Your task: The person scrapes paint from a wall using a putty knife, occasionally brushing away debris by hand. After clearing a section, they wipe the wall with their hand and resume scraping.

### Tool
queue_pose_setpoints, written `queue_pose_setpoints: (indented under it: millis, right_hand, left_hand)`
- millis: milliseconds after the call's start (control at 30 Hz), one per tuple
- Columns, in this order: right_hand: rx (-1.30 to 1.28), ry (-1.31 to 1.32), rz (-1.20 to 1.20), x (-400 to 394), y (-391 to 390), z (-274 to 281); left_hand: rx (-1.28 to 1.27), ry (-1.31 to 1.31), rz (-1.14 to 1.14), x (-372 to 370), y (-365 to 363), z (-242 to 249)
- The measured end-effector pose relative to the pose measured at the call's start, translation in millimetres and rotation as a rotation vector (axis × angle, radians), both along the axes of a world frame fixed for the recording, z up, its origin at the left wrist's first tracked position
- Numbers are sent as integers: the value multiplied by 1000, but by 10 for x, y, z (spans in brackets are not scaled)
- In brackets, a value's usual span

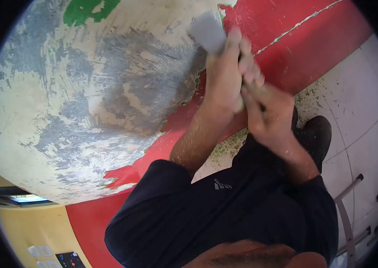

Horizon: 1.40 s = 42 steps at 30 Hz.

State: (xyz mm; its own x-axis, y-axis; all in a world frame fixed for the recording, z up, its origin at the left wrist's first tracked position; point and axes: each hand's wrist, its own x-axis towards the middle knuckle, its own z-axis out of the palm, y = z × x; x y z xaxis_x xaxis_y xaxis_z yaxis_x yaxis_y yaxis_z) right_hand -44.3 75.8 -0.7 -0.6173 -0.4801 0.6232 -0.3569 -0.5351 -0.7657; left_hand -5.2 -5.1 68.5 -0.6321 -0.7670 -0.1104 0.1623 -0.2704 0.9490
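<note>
A paint scraper (207,32) with a wide grey blade, blurred by motion, is against the wall near the border of bare plaster and red paint. My left hand (225,76) is closed round the scraper just behind the blade. Below and to the right of it, my right hand (271,111) is closed at the handle end, close against my left hand. Most of the handle is hidden by my fingers. The scraped wall (126,89) shows grey and cream patches with rough edges. Red paint (296,31) stays on the lower band, crossed by a thin chipped line.
A green paint patch (91,10) is at the top of the wall. Paint flakes (229,149) lie scattered on the tiled floor (350,111) along the wall base. My dark shoe (317,131) stands near them. A metal frame (347,219) is at the lower right.
</note>
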Motion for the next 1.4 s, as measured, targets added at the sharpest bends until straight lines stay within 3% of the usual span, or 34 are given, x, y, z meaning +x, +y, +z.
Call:
queue_pose_setpoints:
  millis: [100, 200, 233, 367, 467, 500, 600, 733, 767, 867, 900, 1000, 1067, 1100, 1200, 1233, 1300, 1367, 1400]
  right_hand:
    - [-51, -29, 26, -148, -194, 151]
    - [-5, 10, 14, 25, 45, 73]
    - [16, -27, 48, 54, 78, -3]
    - [105, -6, -10, -175, -32, 84]
    - [110, 72, 9, -34, 98, -40]
    - [164, -46, 87, 41, 172, -55]
    - [89, 65, 55, -46, 75, -155]
    - [-109, -54, -46, -30, -202, -65]
    - [-25, -14, -10, 16, -38, -100]
    - [33, -61, 6, 35, 63, -223]
    - [44, -58, -8, -18, 74, -244]
    - [-19, -213, -4, -260, 84, -189]
    - [-230, -438, 72, -423, 123, -87]
    - [-256, -450, 125, -481, 219, -169]
    - [-83, -579, -67, -581, 417, -260]
    - [-107, -612, -112, -582, 454, -269]
    - [-105, -673, -153, -510, 587, -257]
    - [-80, -661, -179, -410, 749, -266]
    - [-60, -647, -140, -328, 805, -247]
  left_hand:
    - [-41, 121, -14, -203, -138, 232]
    - [-18, -6, -44, 64, 34, 55]
    - [139, -31, 6, 55, 68, -45]
    - [-6, 14, -14, -257, -34, 116]
    - [58, -73, -89, -42, 6, -29]
    - [93, -107, -25, -3, 85, -65]
    - [37, -43, -26, -38, 23, -136]
    - [-86, -67, -39, -190, -103, 81]
    - [-35, -84, -97, -72, -50, 12]
    - [148, -157, 35, -16, 44, -241]
    - [178, -47, -127, 36, -13, -212]
    - [-649, -6, -183, -125, 133, -105]
    - [-1561, -76, -43, -23, -29, 140]
    - [-1956, -48, 137, 36, -153, 260]
    - [-2148, -1156, 652, -41, -148, 31]
    - [-2229, -1149, 493, -12, -341, -296]
    - [-2264, -1060, -316, 49, -357, -650]
    - [-1555, -816, -1185, 284, -378, -868]
    - [-1378, -743, -1145, 323, -311, -785]
